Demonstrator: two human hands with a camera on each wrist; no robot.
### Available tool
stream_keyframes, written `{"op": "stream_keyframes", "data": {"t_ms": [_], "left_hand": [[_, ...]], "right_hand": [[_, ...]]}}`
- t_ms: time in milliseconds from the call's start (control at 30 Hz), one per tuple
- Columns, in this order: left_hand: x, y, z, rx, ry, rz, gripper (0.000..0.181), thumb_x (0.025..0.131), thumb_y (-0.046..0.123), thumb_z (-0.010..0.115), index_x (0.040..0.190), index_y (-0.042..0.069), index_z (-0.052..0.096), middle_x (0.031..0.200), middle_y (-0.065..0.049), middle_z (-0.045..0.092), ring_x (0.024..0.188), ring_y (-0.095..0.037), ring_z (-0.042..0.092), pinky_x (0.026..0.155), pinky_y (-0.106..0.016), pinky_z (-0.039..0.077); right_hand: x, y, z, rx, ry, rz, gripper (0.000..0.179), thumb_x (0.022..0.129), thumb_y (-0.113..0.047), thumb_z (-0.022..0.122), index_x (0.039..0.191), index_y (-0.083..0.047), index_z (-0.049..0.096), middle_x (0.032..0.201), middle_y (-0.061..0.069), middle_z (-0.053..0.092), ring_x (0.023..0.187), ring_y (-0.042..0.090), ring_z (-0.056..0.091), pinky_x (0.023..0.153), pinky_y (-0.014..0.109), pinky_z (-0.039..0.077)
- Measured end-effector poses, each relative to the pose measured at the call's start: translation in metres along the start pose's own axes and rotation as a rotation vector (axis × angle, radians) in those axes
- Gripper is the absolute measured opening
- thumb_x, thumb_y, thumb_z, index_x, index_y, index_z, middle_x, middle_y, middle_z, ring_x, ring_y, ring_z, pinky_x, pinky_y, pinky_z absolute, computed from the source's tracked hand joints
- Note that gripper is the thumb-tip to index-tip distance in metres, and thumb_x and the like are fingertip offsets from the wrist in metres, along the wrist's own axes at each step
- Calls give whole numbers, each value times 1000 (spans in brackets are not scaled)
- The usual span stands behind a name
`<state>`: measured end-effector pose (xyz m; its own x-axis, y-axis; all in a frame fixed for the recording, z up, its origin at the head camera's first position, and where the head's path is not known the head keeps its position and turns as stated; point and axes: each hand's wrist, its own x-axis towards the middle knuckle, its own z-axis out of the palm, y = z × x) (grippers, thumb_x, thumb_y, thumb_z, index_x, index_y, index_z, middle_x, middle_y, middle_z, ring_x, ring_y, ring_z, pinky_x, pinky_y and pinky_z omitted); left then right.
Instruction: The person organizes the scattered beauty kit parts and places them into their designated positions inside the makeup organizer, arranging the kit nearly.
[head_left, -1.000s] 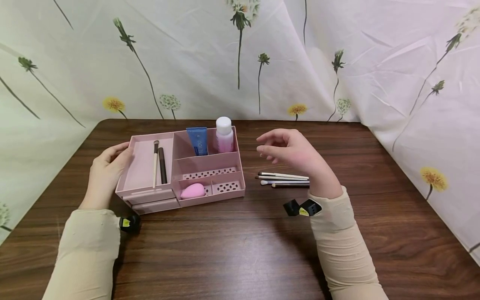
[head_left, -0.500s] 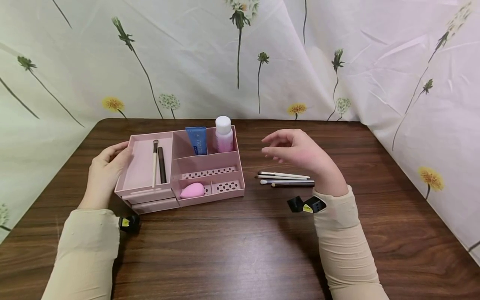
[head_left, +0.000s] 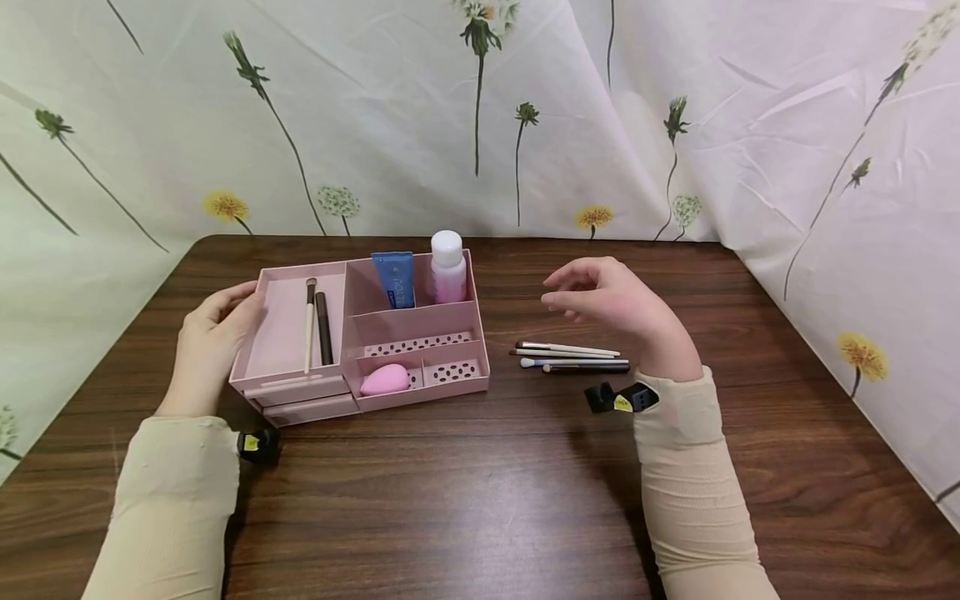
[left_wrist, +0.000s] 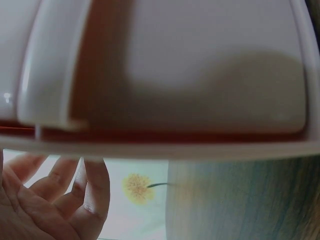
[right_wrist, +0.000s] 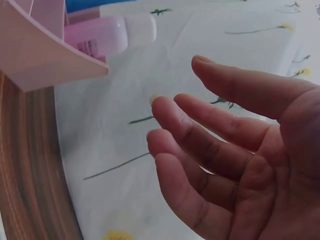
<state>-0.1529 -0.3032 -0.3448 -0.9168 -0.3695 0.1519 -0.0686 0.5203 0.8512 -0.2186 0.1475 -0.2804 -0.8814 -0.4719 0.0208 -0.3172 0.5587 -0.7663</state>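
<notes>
A pink makeup organizer point(head_left: 360, 400) stands left of centre on the table. My left hand point(head_left: 215, 342) rests against its left side; in the left wrist view the fingers point(left_wrist: 95, 195) touch the side wall, loosely bent. On the organizer's left tray lie a pale makeup brush point(head_left: 310, 333) and a dark, slim stick point(head_left: 324, 329). A blue tube point(head_left: 396, 279) and a white-capped pink bottle point(head_left: 448, 271) stand in its back compartment; a pink makeup sponge point(head_left: 386, 380) lies in front. My right hand point(head_left: 607, 292) hovers with relaxed fingers, holding nothing, above and behind several loose makeup brushes point(head_left: 570, 352).
The dark wooden table point(head_left: 465, 500) runs up to a white floral cloth point(head_left: 375, 125) hanging behind and at both sides. Two shallow drawers point(head_left: 311, 410) form the organizer's left front. Black wrist cameras sit at both cuffs.
My right hand has drifted to the right, away from the organizer, uncovering more of the loose brushes' ends. The left hand and organizer have stayed in place.
</notes>
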Motion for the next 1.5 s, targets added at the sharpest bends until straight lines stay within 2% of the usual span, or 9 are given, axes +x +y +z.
{"op": "stream_keyframes", "data": {"t_ms": [233,400,700,900,1100,1500], "left_hand": [[0,-1,0,6,0,4,62,98,49,52,144,7,51,88,33,50,85,7,48,72,-14,38],[0,-1,0,3,-4,1,62,98,49,52,144,8,51,88,33,50,86,7,48,73,-14,38],[0,0,0,3,-2,4,61,98,48,52,144,8,51,88,33,50,86,7,48,72,-14,39],[1,-1,0,7,-3,1,61,98,48,52,144,8,51,89,33,49,86,7,47,72,-14,39],[1,-2,0,12,-6,-3,61,98,49,51,144,8,51,89,33,49,86,7,47,73,-14,38],[2,-2,0,7,-2,-1,62,98,49,52,144,8,51,88,33,50,86,7,48,72,-14,38]], "right_hand": [[7,16,0,-11,-31,54,29,91,-15,70,114,1,67,98,13,70,76,12,63,74,30,53],[13,27,3,19,-54,63,30,89,-14,71,114,3,67,95,8,70,77,10,64,77,32,53],[18,42,7,151,-88,142,30,89,-5,69,114,11,62,82,2,64,68,9,56,69,27,51],[23,53,9,135,-109,184,32,89,-7,70,115,10,62,81,0,62,66,10,55,60,25,47],[28,65,12,100,-140,193,32,87,-8,72,112,10,63,78,-4,60,68,10,54,64,26,49],[35,80,19,91,-192,238,29,86,-6,73,110,7,64,78,-5,62,72,12,54,66,30,46]]}}
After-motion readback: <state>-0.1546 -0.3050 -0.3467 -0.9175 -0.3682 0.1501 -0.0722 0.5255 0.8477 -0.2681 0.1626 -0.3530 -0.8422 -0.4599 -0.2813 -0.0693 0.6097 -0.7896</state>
